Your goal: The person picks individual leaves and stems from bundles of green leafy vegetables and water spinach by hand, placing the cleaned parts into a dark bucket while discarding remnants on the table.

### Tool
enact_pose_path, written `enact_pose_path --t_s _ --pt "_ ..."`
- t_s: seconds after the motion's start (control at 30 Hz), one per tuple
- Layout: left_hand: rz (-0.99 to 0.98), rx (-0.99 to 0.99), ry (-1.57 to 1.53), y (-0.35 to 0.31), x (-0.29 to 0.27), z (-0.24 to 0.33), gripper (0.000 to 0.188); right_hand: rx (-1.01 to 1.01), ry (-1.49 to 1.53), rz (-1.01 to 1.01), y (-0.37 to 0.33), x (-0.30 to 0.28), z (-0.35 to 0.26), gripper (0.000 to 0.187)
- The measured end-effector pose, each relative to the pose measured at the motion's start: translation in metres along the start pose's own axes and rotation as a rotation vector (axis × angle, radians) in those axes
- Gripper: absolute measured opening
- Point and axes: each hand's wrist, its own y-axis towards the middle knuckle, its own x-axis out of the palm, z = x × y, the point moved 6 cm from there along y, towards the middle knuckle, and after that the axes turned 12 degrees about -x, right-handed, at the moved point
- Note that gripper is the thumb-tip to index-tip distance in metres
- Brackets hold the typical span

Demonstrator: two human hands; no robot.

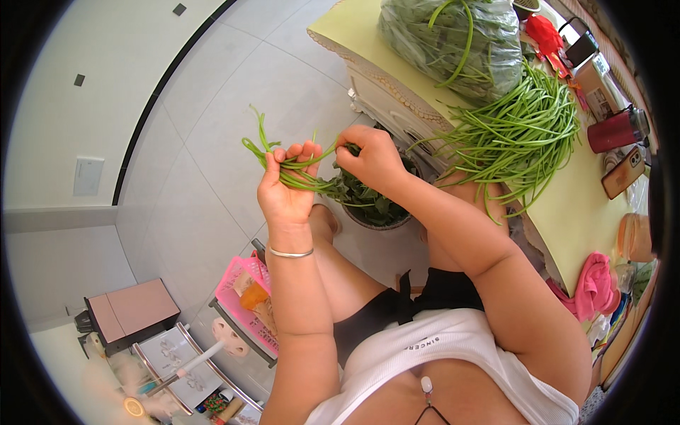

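Note:
My left hand is palm up, its fingers curled round a small bunch of long green vegetable stems. The loose ends stick out past my thumb, and dark leaves droop from the other end. My right hand is closed in a pinch beside it, on a stem that runs from the bunch; its fingertips partly hide the grip. Below both hands stands a round basin holding dark green leaves. On the table to the right lies a large heap of leafless green stems.
A clear plastic bag of greens sits on the yellow-covered table. Along its far right are a dark red flask, a phone and a pink cloth. A pink basket stands left of my legs.

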Motion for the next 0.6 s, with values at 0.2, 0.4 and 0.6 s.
enact_pose_path --t_s 0.2,0.4,0.6 --pt "0.060 0.117 0.036 0.001 0.008 -0.002 0.027 0.437 0.351 0.391 -0.004 -0.009 0.073 0.019" --pt "-0.008 0.120 -0.073 0.000 0.015 0.005 0.025 0.304 0.678 -0.119 0.003 0.020 0.036 0.015" --pt "-0.070 0.087 0.025 0.001 0.025 -0.001 0.023 0.328 0.656 -0.375 -0.012 0.040 0.010 0.023"
